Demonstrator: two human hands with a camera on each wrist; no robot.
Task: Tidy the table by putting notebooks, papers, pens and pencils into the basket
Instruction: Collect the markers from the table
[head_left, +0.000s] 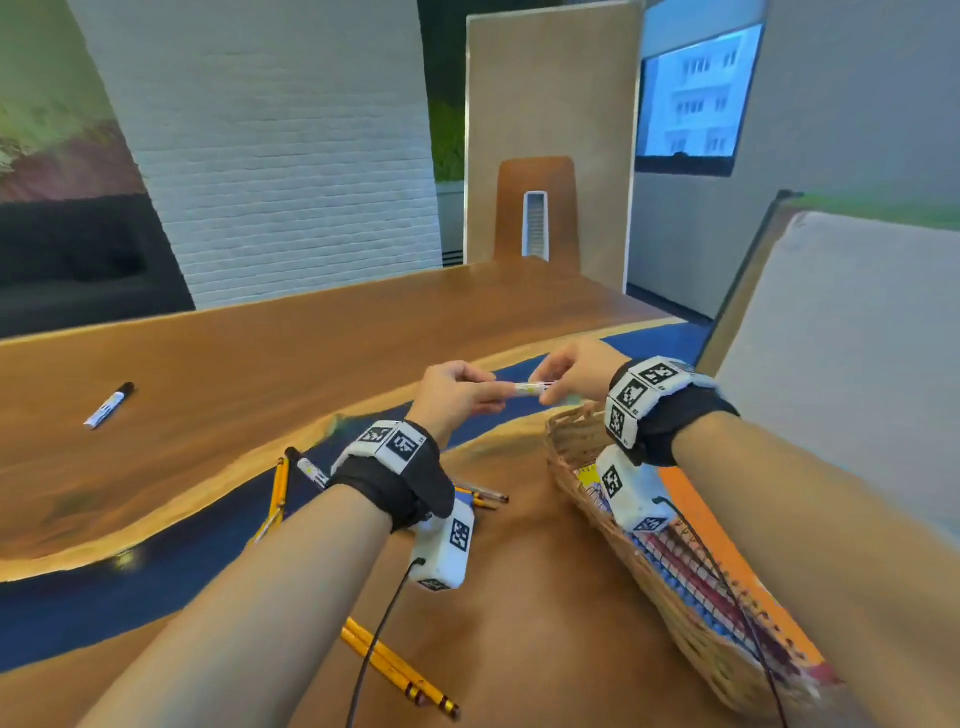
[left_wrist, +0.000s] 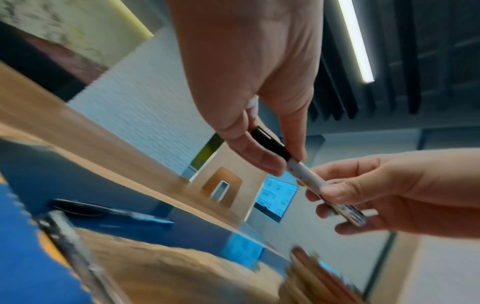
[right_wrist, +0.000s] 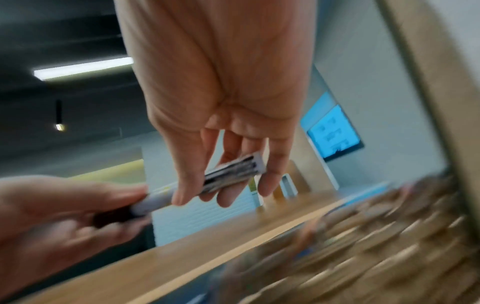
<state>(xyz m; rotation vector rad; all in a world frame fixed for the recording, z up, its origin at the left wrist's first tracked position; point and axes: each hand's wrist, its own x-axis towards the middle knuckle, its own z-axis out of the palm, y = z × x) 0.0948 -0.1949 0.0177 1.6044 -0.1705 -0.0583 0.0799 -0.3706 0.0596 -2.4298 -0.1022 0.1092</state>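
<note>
A white marker with a black cap (head_left: 530, 387) is held level in the air by both hands, just beyond the far end of the wicker basket (head_left: 571, 452). My left hand (head_left: 483, 392) pinches the black cap end (left_wrist: 270, 142) between thumb and fingers. At the other end, my right hand (head_left: 550, 389) pinches the white barrel (right_wrist: 228, 172). Spiral notebooks (head_left: 727, 545) lie inside the basket. Loose on the table are another marker (head_left: 110, 405) at far left, a marker (head_left: 306, 467) and yellow pencils (head_left: 278, 493) by my left wrist, and more pencils (head_left: 400, 670) near the front.
The long wooden table (head_left: 311, 338) has a blue inlay strip. A few pens and pencils (head_left: 483, 496) lie partly hidden under my left wrist. A brown chair back (head_left: 535, 208) stands at the table's far end. A grey padded seat (head_left: 831, 338) is on the right beside the basket.
</note>
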